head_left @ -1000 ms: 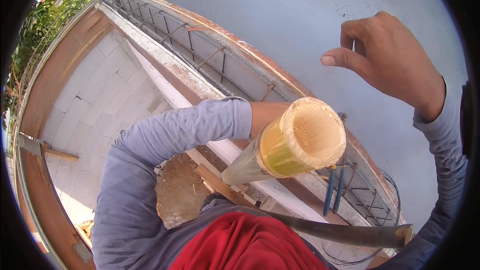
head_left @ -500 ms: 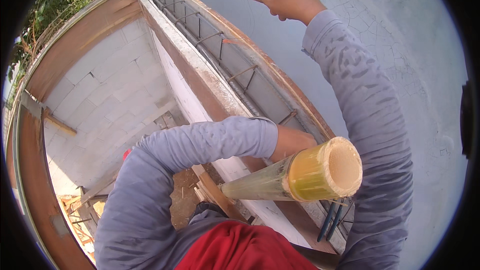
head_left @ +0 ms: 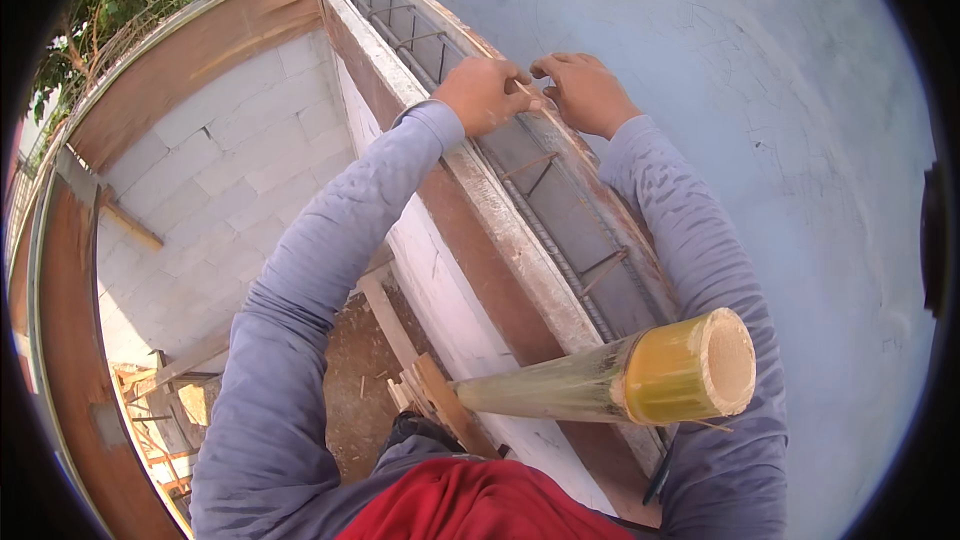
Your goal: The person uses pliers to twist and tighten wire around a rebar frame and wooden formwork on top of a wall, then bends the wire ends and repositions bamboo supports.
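Both of my hands meet over the top edge of the far formwork board (head_left: pixel 640 230), beside the blue-grey wall. My left hand (head_left: pixel 482 97) reaches across the steel bars, its thumb and forefinger pinched together at the board. Just to its right, my right hand (head_left: pixel 588 97) bends its fingers toward the same spot. Whatever lies between the fingertips is too small or hidden to make out. Below the hands, a rebar cage (head_left: pixel 530 168) with thin stirrups runs inside the channel between the two boards.
A thick bamboo pole (head_left: pixel 690 368) juts up close in front of me, near my right forearm. Dark tool handles (head_left: pixel 660 475) stick out beneath it. On the left, a block wall (head_left: pixel 250 130) drops to a lower floor (head_left: pixel 358 390); wood pieces (head_left: pixel 440 400) lie near my body.
My left hand has moved up and away from behind the bamboo pole to the far board. My right hand has come down from in front of the wall to meet it.
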The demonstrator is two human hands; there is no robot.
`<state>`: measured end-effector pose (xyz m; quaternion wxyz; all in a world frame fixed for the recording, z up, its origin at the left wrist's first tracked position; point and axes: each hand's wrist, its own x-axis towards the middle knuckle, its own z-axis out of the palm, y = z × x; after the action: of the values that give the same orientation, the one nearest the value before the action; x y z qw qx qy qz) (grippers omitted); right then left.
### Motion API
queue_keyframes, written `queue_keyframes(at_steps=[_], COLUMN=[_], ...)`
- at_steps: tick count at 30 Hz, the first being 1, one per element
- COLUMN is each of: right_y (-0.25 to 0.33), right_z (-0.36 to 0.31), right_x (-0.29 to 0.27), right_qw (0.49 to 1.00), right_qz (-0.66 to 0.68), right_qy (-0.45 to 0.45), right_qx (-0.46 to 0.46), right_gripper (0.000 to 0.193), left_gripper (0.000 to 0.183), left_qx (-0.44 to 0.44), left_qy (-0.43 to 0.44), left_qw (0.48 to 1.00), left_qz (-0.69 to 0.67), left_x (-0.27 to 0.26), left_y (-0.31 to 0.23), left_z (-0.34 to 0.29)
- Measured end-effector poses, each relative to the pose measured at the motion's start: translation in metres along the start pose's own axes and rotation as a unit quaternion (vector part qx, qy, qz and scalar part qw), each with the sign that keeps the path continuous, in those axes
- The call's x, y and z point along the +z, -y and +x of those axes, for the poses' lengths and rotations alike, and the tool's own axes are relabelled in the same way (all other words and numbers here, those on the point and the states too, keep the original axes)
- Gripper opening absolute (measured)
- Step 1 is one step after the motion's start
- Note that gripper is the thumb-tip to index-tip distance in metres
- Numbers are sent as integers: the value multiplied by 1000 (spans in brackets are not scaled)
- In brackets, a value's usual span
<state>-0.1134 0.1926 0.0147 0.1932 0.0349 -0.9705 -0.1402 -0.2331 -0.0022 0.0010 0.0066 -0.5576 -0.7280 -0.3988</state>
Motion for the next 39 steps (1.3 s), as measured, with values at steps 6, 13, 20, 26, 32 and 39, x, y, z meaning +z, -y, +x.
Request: queue_keyframes(at_steps=[6,13,20,26,32,39], right_y=[0,-6,-6,-2,1,11], right_z=[-3,-21,-19,-25,-31,-35], right_x=[-5,8,7,18,13,17], right_qw=[925,856,832,839,850,818], right_qz=[233,374,355,363,360,416], right_qy=[235,253,336,301,269,238], right_qx=[184,251,261,272,275,318], right_gripper=[38,43,48,48,37,36], left_gripper=[35,31,29,29,30,24], left_qx=[-128,-81,-47,-48,-36,10], left_qy=[15,11,13,28,-277,-232], left_qw=[992,994,983,988,954,970], left_qz=[7,68,175,146,-105,-68], left_x=[2,12,13,1,-35,51], left_y=[14,9,-5,0,30,44], left_z=[19,24,27,24,-59,-166])
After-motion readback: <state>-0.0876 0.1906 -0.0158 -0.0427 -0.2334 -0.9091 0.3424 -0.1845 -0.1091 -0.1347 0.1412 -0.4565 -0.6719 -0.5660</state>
